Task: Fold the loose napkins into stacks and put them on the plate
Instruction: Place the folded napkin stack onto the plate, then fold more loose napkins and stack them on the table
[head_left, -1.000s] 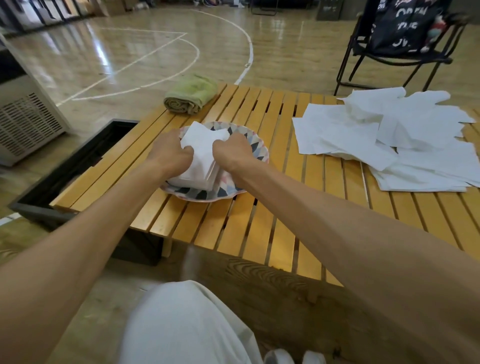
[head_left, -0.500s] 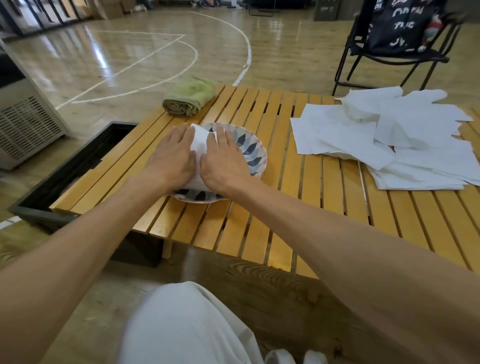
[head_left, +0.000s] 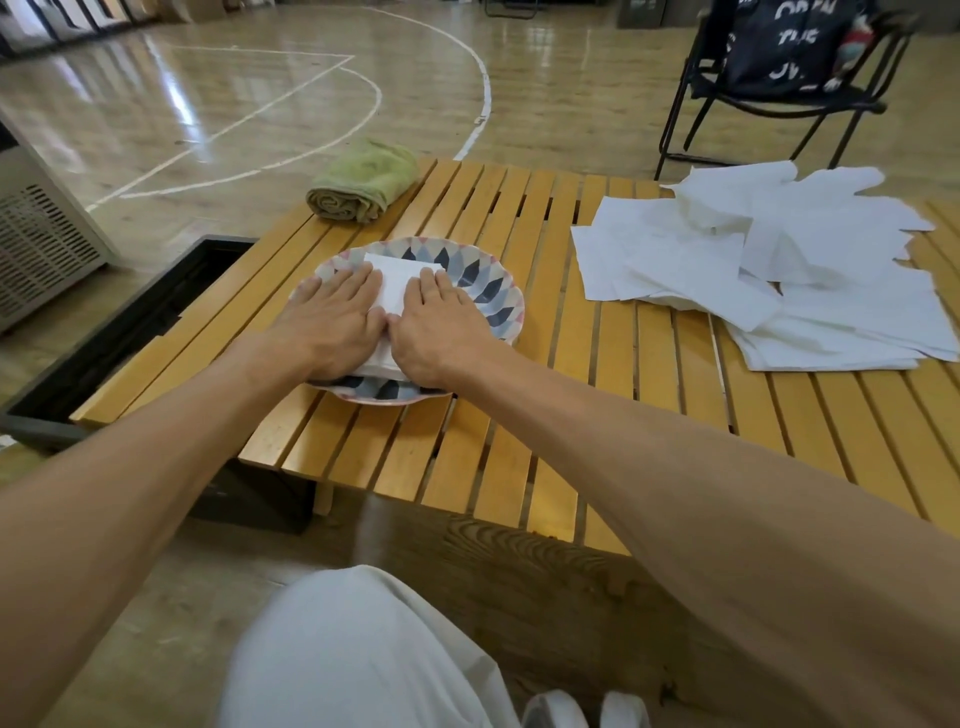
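both flat hands, left hand (head_left: 332, 322) and right hand (head_left: 441, 327), fingers straight, press the folded napkin stack (head_left: 397, 283) onto the patterned plate (head_left: 493, 291), likely to flatten it; loose napkins (head_left: 779, 270) wait well apart.

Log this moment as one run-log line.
left hand: flat on folded napkins | right hand: same | stack on plate | loose napkins: unfolded

hands (head_left: 332, 317) flattened (from gripping), pressing napkin stack (head_left: 397, 283)

Glossy court floor (head_left: 291, 104), slatted wooden table (head_left: 649, 374), black folding chair (head_left: 769, 98)
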